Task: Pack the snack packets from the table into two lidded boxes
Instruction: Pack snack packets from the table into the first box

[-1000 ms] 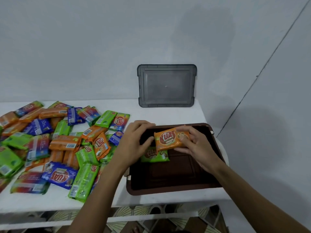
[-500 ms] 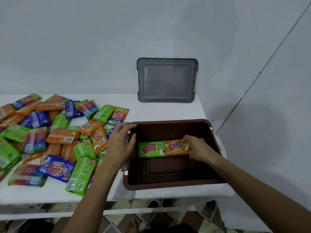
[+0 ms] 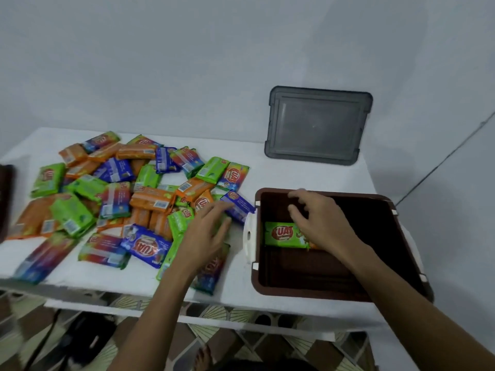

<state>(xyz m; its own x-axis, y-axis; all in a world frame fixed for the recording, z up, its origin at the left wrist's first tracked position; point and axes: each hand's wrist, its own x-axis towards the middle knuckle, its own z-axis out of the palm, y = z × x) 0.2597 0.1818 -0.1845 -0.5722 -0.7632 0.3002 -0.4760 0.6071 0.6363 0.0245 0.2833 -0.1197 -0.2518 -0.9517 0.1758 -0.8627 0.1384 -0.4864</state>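
A brown box [image 3: 375,293] stands open at the table's right end. A green snack packet [image 3: 281,234] lies on its floor, with an orange packet [image 3: 312,247] beside it almost hidden under my right hand [image 3: 318,223]. That hand hovers inside the box, fingers spread, holding nothing. My left hand [image 3: 206,234] rests open on the pile of snack packets [image 3: 120,194], its fingers touching a blue packet [image 3: 238,206] and a green packet near the box's white latch.
A grey lid [image 3: 317,125] leans against the wall behind the box. A second brown box [image 3: 5,199] shows at the far left edge. The white table [image 3: 294,172] ends just right of the box. Feet and patterned floor lie below the front edge.
My right hand let go of the orange packet in the box and lifted left. My left hand left the box rim and moved onto the packet pile.
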